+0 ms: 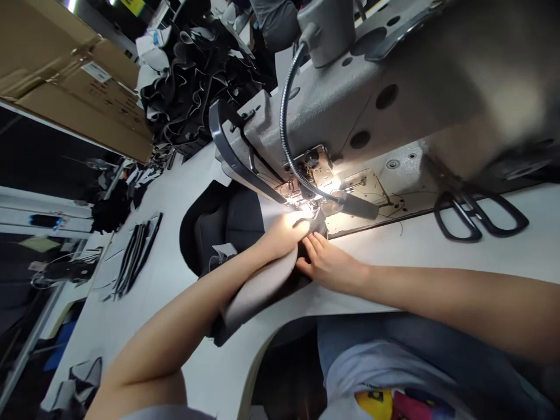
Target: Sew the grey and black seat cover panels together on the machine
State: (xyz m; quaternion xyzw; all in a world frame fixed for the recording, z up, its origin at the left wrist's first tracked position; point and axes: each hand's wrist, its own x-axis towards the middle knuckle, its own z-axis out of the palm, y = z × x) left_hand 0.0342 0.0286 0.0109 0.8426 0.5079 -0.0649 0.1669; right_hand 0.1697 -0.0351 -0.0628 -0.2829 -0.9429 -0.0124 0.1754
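A dark padded fabric piece (242,219) with a light grey backing (260,289) lies bent on the machine table, one edge under the lit needle area of a sewing machine (306,175). My left hand (284,234) is closed on the piece just in front of the needle, its thumb on top. To the right, my right hand (335,262) pinches the edge of the same piece, fingertips close to the left hand. The exact edge between my fingers is partly hidden by glare and by the hands.
Black-handled scissors (476,213) lie at the right by the machine bed. A lamp on a flexible neck (284,111) reaches over the needle. Stacked dark strips (137,256) lie on the white table's left, with a fabric heap (192,76) and cardboard boxes (83,76) behind.
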